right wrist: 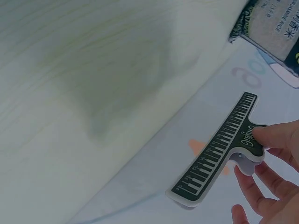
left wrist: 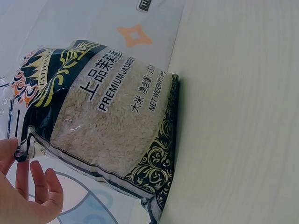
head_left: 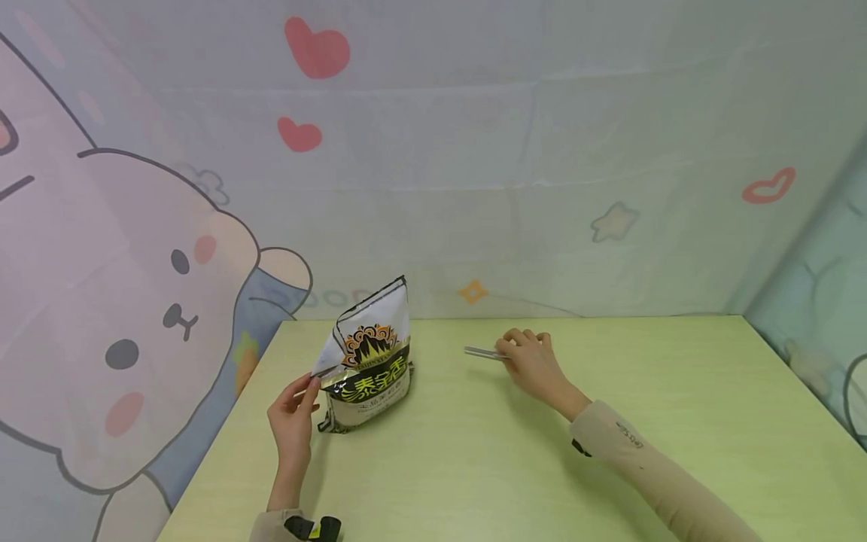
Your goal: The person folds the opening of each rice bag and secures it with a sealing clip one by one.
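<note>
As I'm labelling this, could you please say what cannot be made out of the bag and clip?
- Rice bag, back: head view, hidden by its own front.
- Its top: left wrist view, cut by left edge.
- Clip, printed keys: head view, too small.
- Part of its handle: right wrist view, covered by the right grip.

In my head view, I see a pale yellow-green surface (head_left: 474,474) across the lower part of the frame. Behind it I have a creased, greyish backdrop (head_left: 440,165), with a large cartoon animal (head_left: 81,301) printed down the left side, a red heart (head_left: 318,51) at upper left, a faint star (head_left: 615,223) right of centre and an orange diamond (head_left: 473,291) near the surface's far edge. A bluish side panel (head_left: 829,256) lines the right edge. The light looks soft to me.
</note>
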Demonstrator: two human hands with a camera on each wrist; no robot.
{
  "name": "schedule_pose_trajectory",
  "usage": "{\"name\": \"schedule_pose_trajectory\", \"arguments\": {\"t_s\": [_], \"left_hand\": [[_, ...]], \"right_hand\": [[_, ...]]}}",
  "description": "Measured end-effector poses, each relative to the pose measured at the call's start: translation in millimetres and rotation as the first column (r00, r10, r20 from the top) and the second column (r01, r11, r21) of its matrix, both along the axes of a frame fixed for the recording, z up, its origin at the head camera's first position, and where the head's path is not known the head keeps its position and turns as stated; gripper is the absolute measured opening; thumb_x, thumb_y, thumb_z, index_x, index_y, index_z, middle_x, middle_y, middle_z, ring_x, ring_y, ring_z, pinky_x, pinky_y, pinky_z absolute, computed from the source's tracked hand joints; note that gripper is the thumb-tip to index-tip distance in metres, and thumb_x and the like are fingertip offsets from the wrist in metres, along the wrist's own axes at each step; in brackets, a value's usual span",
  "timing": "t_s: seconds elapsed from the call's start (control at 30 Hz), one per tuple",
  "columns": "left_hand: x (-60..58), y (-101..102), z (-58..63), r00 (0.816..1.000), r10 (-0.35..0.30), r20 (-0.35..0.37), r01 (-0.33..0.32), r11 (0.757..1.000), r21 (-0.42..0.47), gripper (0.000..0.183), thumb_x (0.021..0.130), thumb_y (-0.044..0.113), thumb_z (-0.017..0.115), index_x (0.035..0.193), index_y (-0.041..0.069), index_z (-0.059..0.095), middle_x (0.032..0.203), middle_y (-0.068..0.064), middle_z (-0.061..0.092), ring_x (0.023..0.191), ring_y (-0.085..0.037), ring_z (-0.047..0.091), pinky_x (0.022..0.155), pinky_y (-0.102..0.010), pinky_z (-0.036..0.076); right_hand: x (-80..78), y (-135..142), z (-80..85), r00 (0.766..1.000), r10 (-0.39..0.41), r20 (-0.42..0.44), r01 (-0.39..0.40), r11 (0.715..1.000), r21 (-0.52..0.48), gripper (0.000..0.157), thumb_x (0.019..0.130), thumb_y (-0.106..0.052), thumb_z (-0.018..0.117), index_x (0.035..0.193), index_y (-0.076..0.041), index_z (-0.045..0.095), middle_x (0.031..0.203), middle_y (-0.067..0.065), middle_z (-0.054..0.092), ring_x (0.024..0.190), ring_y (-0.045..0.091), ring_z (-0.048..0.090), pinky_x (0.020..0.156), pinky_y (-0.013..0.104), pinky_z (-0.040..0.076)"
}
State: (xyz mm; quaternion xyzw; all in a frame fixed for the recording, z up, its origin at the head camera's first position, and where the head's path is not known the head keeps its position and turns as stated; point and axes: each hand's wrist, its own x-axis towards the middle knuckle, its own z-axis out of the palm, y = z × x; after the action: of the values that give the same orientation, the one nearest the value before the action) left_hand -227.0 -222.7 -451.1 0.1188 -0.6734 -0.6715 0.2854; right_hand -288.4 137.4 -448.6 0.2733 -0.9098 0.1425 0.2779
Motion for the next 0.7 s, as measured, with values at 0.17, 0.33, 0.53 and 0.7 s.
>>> {"name": "schedule_pose_trajectory", "arguments": {"t_s": [0.17, 0.33, 0.53, 0.7], "left_hand": [[0.1, -0.1, -0.3, 1.0, 0.0, -0.009, 0.0, 1.0, 0.004, 0.023, 0.08, 0.014, 0.066, 0.096, -0.003, 0.066, 0.074, 0.021, 0.062, 0.063, 0.003, 0.057, 0.054, -0.012, 0.048], [0.0, 1.2, -0.4, 1.0, 0.01, -0.018, -0.01, 1.0, 0.005, 0.022, 0.08, 0.013, 0.066, 0.095, -0.003, 0.066, 0.074, 0.021, 0.062, 0.062, 0.002, 0.057, 0.053, -0.013, 0.048], [0.9, 2.8, 0.0, 0.999, 0.02, -0.041, -0.019, 1.0, 0.024, 0.018, 0.08, 0.01, 0.066, 0.093, -0.002, 0.067, 0.073, 0.019, 0.062, 0.061, 0.003, 0.057, 0.052, -0.012, 0.048], [1.3, 3.7, 0.7, 0.998, 0.017, -0.058, -0.015, 0.999, 0.035, 0.019, 0.079, 0.009, 0.066, 0.094, -0.004, 0.067, 0.073, 0.019, 0.063, 0.06, 0.003, 0.057, 0.052, -0.013, 0.048]], "right_hand": [[3.7, -4.5, 7.1, 0.999, 0.027, -0.022, -0.027, 0.999, -0.021, 0.012, 0.077, -0.01, 0.068, 0.083, -0.017, 0.06, 0.094, 0.002, 0.063, 0.076, 0.021, 0.051, 0.068, 0.04, 0.033], [6.6, -8.3, 14.7, 0.997, 0.057, -0.05, -0.059, 0.998, -0.035, 0.011, 0.077, -0.012, 0.068, 0.084, -0.017, 0.062, 0.089, 0.001, 0.066, 0.072, 0.019, 0.048, 0.067, 0.038, 0.03], [8.1, -12.2, 21.9, 0.994, 0.083, -0.066, -0.086, 0.995, -0.041, 0.01, 0.077, -0.015, 0.067, 0.087, -0.018, 0.064, 0.09, 0.0, 0.066, 0.071, 0.018, 0.045, 0.067, 0.038, 0.03], [8.0, -15.2, 28.2, 0.991, 0.101, -0.093, -0.108, 0.992, -0.067, 0.014, 0.077, -0.016, 0.068, 0.091, -0.017, 0.064, 0.092, -0.001, 0.066, 0.075, 0.018, 0.05, 0.067, 0.038, 0.031]]}}
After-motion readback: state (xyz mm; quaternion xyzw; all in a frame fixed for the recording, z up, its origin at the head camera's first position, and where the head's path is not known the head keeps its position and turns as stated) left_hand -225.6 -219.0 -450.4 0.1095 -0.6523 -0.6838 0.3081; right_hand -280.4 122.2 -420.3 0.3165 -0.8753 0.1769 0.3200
